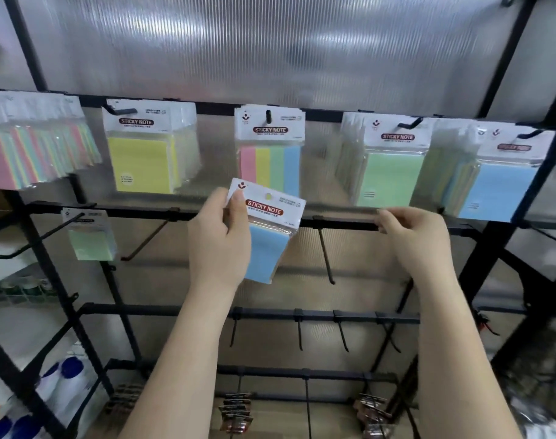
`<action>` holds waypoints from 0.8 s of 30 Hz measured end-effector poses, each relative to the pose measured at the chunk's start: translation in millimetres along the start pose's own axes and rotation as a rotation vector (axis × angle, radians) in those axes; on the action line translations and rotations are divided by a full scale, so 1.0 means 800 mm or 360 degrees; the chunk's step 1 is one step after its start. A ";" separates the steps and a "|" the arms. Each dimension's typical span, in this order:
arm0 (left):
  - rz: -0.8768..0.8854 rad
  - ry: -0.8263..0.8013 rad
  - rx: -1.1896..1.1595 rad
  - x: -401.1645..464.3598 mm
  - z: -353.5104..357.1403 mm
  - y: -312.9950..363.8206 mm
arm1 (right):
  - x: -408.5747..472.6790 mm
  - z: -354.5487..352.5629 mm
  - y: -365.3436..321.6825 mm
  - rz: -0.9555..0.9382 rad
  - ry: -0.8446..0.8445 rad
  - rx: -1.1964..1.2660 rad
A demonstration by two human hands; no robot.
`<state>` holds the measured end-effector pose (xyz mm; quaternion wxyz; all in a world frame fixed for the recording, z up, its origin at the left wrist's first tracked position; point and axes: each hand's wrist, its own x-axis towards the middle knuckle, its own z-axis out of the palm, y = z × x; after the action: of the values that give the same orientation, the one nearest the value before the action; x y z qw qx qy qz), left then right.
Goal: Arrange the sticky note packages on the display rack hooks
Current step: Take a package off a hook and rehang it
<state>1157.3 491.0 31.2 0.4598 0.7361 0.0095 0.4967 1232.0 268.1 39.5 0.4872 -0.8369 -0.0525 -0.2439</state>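
While the left hand [219, 236] grips a blue sticky note package [265, 229] by its header card, thumb on the front, the right hand [412, 236] pinches the middle rail [343, 222] with curled fingers. The package sits in front of that rail, tilted, not on any hook. Below the rail hangs an empty hook [326, 255]. Above the rail, five hooks carry hanging packages: striped, yellow [140, 163], four-colour [270, 166], green [393, 179] and blue.
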 end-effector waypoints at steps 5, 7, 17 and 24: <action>0.0062 -0.0141 -0.0081 -0.025 0.070 0.036 | 0.003 -0.055 0.059 0.0131 -0.0119 -0.0217; 0.0082 -0.0182 -0.0121 -0.035 0.100 0.054 | 0.006 -0.076 0.080 0.0167 -0.0166 -0.0278; 0.0229 -0.0372 -0.0425 -0.031 0.229 0.168 | 0.026 -0.147 0.142 0.0288 -0.0318 -0.0400; 0.0212 -0.0322 -0.0504 -0.015 0.286 0.205 | 0.031 -0.166 0.153 0.0322 -0.0301 -0.0389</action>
<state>1247.9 238.2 115.7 0.5346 0.6997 -0.1637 0.4448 1246.4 88.9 8.0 0.3968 -0.9101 0.0165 -0.1185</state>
